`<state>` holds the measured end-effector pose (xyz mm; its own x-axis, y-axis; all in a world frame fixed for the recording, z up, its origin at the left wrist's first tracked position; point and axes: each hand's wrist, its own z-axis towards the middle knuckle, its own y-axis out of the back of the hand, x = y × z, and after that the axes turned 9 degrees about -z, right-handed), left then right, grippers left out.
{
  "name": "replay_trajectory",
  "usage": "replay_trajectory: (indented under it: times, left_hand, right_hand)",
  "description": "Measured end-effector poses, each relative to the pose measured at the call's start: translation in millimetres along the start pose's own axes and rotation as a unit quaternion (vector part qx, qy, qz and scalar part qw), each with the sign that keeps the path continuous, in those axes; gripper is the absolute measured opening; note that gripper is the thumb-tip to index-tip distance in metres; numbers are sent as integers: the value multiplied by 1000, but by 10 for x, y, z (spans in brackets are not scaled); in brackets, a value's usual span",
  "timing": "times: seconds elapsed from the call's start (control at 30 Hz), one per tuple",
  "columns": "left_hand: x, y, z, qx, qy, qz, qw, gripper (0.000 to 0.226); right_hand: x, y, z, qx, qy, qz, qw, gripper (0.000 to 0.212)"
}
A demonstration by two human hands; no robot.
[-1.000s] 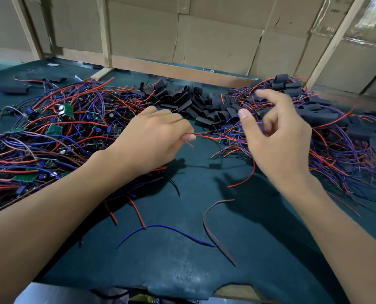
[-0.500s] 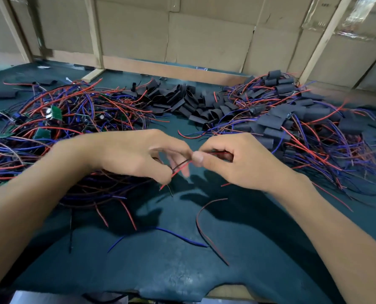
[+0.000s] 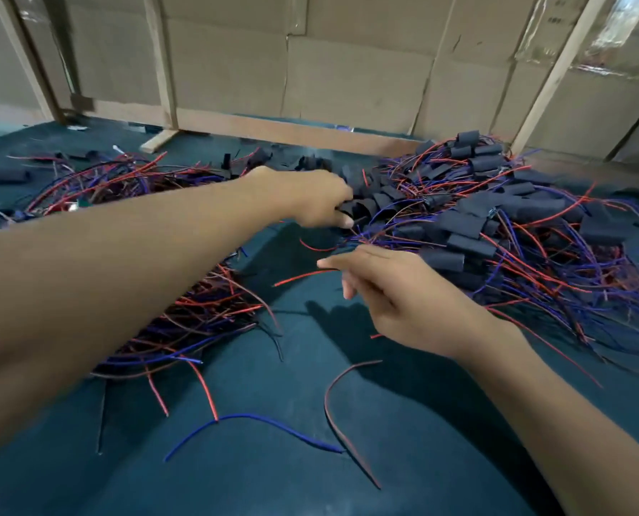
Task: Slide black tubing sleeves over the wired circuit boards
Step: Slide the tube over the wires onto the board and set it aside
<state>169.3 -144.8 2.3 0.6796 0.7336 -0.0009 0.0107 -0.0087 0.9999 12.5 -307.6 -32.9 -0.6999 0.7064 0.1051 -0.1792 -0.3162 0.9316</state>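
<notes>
- Half a second ago both hands met over a wire at the centre; now the left hand (image 3: 310, 197) has reached out to the loose black sleeves (image 3: 362, 208) at the back, fingers curled into them, pinching one as far as I can tell.
- Right hand (image 3: 396, 292) pinches a red wire (image 3: 299, 276), other fingers relaxed.
- Sleeved boards (image 3: 470, 232) lie heaped on the right.
- Bare wired boards (image 3: 87, 191) remain piled left, so plenty seems left.
- Stray wires (image 3: 251, 418) lie on the green mat (image 3: 273, 478).

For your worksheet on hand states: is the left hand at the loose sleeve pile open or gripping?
Gripping, it seems: the left hand has its fingers curled into the loose black sleeves; which sleeve is hidden.
</notes>
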Motion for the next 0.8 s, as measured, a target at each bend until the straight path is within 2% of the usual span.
replay_trajectory:
  times: [0.07,0.27,0.3,0.4,0.57,0.67,0.73,0.8]
  left_hand:
    - [-12,-205,79,46,40,23,998,39]
    - [72,-120,51,42,66,-64,995,27]
    - [109,-115,54,30,73,-88,993,30]
    - [132,-128,5,5,115,-139,984,75]
    - [107,-135,-220,-6,129,-173,976,82]
    - [32,-73,-544,-89,97,-155,979,64]
    - [-37,-79,-786,-155,59,-178,970,50]
    - [-128,-139,-995,-206,41,-217,954,45]
  right_hand:
    - [-21,17,-2,8,-1,-3,1000,55]
    - [23,27,26,-4,-18,38,999,40]
    - [38,34,24,-17,-15,37,999,38]
    - [66,73,28,-46,-12,32,998,32]
    - [36,76,7,-65,-25,37,997,26]
    - [25,26,12,-119,-28,38,992,10]
    - [13,-7,23,-190,-56,43,979,17]
    - [4,-14,37,-256,-88,52,961,19]
